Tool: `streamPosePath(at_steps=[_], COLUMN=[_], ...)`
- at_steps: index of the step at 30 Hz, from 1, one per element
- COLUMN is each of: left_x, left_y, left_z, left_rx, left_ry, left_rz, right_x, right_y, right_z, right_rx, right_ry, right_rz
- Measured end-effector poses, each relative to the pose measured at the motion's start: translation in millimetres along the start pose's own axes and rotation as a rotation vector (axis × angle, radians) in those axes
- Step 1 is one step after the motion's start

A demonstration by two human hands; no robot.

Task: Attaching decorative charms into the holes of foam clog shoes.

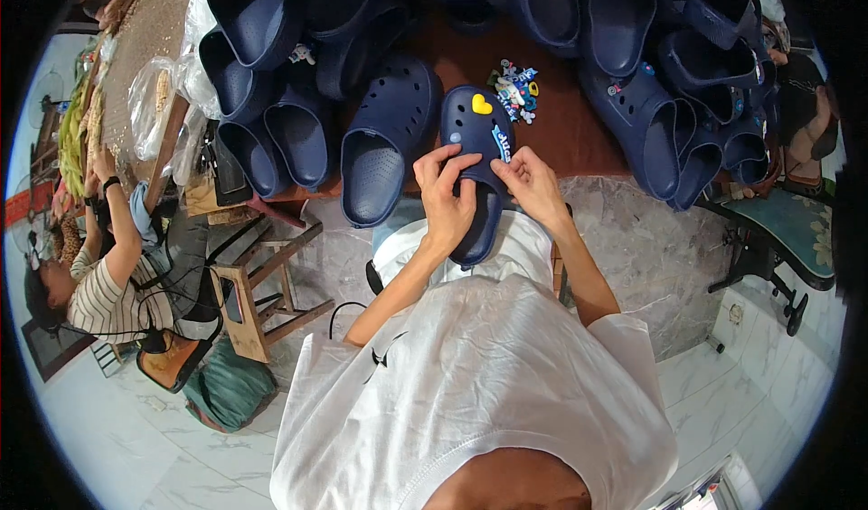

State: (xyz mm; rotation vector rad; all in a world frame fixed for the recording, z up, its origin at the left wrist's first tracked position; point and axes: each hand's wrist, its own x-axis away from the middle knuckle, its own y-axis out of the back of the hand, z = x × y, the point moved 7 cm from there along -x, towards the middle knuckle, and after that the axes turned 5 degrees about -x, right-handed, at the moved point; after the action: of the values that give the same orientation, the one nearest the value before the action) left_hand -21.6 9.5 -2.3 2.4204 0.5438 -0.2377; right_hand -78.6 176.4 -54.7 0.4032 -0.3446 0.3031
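A navy blue clog (464,117) with holes in its upper lies in front of me, its toe pointing away and its heel overhanging the table edge. On its upper are a yellow heart charm (481,104), a small light-blue round charm (455,137) and a blue-and-white lettered charm (501,142). My left hand (447,198) grips the left side of the clog, fingers bent over its upper. With thumb and fingertips, my right hand (532,184) pinches at the lower end of the lettered charm. The fingers partly hide the clog's opening. Beyond it lies a small pile of colourful shoe charms (517,89).
Another navy clog (391,117) lies just left. Several more clogs (622,22) crowd the back and both sides of the reddish-brown table (568,139). A wooden stool (244,306) stands at left, near a person in a striped shirt (113,302). At right stands a chair (782,230).
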Motion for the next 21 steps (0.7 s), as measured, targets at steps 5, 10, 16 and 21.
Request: streamPosePath(at_steps=[5, 10, 16, 21], left_x=[-3, -4, -4, -5], left_y=[0, -1, -2, -2], left_z=[-1, 0, -2, 1], left_rx=[0.005, 0.017, 0.004, 0.002], left_ry=[0.031, 0.042, 0.037, 0.030], left_rz=[-0.004, 0.004, -0.004, -0.016], right_x=[8, 7, 7, 4], right_y=[-5, -7, -8, -3], right_z=[29, 36, 31, 8], right_rx=[0.294, 0.338, 0.320, 0.181], right_ry=[0.250, 0.430, 0.496, 0.414], right_rz=[-0.056, -0.041, -0.102, -0.160])
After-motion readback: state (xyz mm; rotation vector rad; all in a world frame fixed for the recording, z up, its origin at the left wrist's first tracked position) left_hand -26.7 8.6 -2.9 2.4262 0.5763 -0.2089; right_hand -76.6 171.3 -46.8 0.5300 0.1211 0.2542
